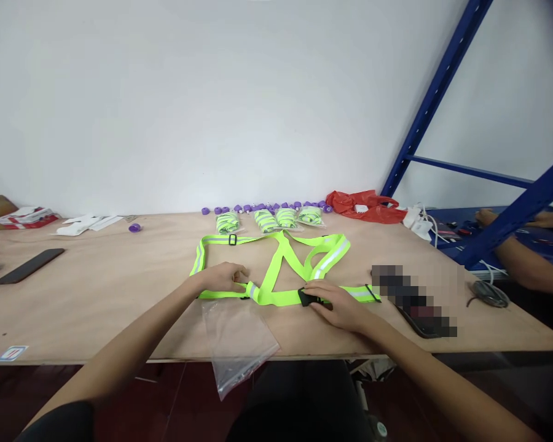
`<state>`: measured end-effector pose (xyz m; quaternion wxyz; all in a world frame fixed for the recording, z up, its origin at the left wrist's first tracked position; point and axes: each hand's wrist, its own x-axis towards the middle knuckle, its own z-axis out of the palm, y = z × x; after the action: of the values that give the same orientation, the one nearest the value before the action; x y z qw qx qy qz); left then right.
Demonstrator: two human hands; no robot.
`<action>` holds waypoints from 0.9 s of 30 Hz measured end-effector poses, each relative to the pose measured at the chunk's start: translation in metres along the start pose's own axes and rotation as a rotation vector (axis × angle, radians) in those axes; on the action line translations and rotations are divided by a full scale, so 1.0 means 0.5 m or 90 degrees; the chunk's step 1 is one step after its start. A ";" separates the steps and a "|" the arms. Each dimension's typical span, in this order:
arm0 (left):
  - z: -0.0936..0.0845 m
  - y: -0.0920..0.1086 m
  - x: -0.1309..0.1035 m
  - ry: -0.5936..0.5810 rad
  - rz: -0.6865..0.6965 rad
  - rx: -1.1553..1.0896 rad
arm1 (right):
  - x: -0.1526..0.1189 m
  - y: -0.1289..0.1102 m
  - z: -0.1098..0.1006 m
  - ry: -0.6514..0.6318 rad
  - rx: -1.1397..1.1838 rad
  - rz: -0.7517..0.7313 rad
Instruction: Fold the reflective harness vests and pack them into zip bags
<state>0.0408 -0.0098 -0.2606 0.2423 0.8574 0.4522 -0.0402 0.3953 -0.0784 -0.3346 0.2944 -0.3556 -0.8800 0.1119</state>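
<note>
A neon-green reflective vest harness (276, 298) with silver stripes and black sliders lies spread out on the table. My left hand (221, 277) rests over its lower left strap, fingers bent, with a gap between thumb and fingers. Close to those fingertips, a short looped piece of strap (253, 291) rises. On the lower strap, my right hand (338, 305) has its fingers and thumb around a black buckle (308, 298), partly covered by the hand. In front of the harness, a clear zip bag (239, 347) hangs over the table's front edge.
Several bagged harnesses (286, 218) and a row of purple items (258, 207) line the back, beside a red plastic bag (366, 207). A phone (421, 322), partly pixelated, lies right. Beyond the blue frame (493, 227), another person's arm (525, 261) shows. A dark flat bar (30, 266) lies left.
</note>
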 end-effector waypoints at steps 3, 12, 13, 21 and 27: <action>0.006 -0.006 0.001 -0.005 0.022 0.001 | -0.002 0.007 0.007 0.020 0.025 0.008; 0.004 -0.009 -0.055 0.352 0.012 0.255 | -0.003 0.027 0.017 0.040 0.031 0.054; 0.020 -0.016 -0.064 0.375 0.027 0.305 | -0.004 0.030 0.019 0.044 0.028 0.058; 0.136 0.025 -0.173 0.310 0.014 0.259 | -0.008 0.036 0.024 0.059 0.021 0.069; 0.226 0.108 -0.258 0.161 0.101 0.256 | -0.006 0.029 0.019 0.052 0.015 0.071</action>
<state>0.0250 -0.1839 -0.3025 0.0109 0.9196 0.3927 -0.0026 0.3994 -0.0700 -0.3492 0.3277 -0.4052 -0.8444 0.1237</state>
